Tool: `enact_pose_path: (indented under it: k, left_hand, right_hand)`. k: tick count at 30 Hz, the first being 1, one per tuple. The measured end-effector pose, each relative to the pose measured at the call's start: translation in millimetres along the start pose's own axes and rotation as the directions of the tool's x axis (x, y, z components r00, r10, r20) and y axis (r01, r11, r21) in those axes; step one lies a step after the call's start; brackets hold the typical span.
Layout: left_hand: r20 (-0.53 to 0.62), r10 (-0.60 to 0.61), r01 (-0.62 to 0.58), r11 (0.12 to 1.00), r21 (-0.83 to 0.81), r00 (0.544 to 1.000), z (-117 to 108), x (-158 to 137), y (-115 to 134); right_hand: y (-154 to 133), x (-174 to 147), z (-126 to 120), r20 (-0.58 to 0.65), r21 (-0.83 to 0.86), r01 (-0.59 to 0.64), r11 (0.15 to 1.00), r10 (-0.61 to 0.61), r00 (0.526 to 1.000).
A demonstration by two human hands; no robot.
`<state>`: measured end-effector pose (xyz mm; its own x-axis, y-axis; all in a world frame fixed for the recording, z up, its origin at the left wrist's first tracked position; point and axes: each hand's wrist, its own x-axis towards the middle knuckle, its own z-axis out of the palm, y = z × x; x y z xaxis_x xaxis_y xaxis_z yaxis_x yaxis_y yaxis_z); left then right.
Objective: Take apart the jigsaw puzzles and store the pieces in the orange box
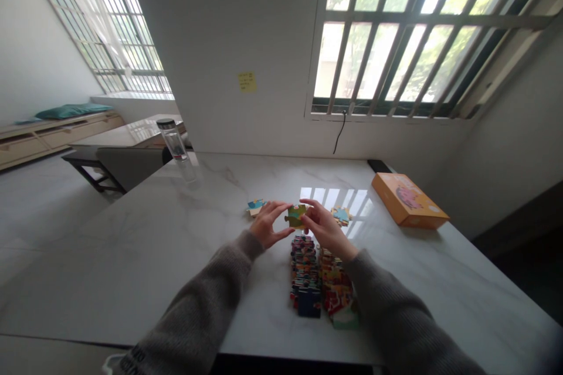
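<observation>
A green and yellow jigsaw puzzle piece (295,217) is held up between my two hands, just over the table. My right hand (326,228) grips its right side with thumb and fingers. At its left side, the forefinger and thumb of my left hand (269,225) reach to its upper and lower edges. Below the hands lie two rows of stacked puzzle pieces, a dark multicoloured row (304,269) and a red and orange row (338,290) partly covered by my right hand and sleeve. Light blue pieces (341,215) lie beyond my right hand, and other blue pieces (255,206) beyond my left.
An orange box (409,200) rests at the right of the white marbled table (145,258), with a dark flat object (376,167) behind it. A clear bottle with a black lid (172,139) stands at the far left edge. The wall and barred window rise behind the table.
</observation>
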<state>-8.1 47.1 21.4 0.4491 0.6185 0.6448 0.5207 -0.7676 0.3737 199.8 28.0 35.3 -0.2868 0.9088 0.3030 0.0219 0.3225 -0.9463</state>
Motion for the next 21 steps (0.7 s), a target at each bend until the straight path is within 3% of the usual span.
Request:
enact_pose_path:
  k: [5,8,11,16,21]
  left_hand:
    - [0.04,-0.021,0.014,0.986,0.167,0.999,-18.5,-1.7,-23.6]
    - [-0.035,-0.132,0.136,0.962,0.237,0.991,-35.3,-7.7,-52.4]
    - [-0.122,-0.213,0.24,0.93,0.278,0.969,-45.2,-16.8,-81.1]
    - [-0.099,-0.32,0.335,0.909,0.248,0.942,-39.2,-25.4,-102.9]
    - [-0.001,-0.373,0.364,0.905,0.223,0.928,-29.0,-30.0,-112.2]
  right_hand:
    - [-0.8,0.1,-3.6,-0.027,-0.025,0.013,1.0,-0.014,1.0]
    - [5.6,3.2,-23.3,-0.118,-0.238,0.046,0.97,-0.076,0.99]
    - [17.7,6.9,-47.4,-0.177,-0.525,0.037,0.85,-0.152,0.972]
    - [41.9,12.0,-65.6,-0.041,-0.723,0.171,0.669,-0.29,0.956]
    - [59.0,17.6,-63.9,0.114,-0.744,0.208,0.635,-0.186,0.976]
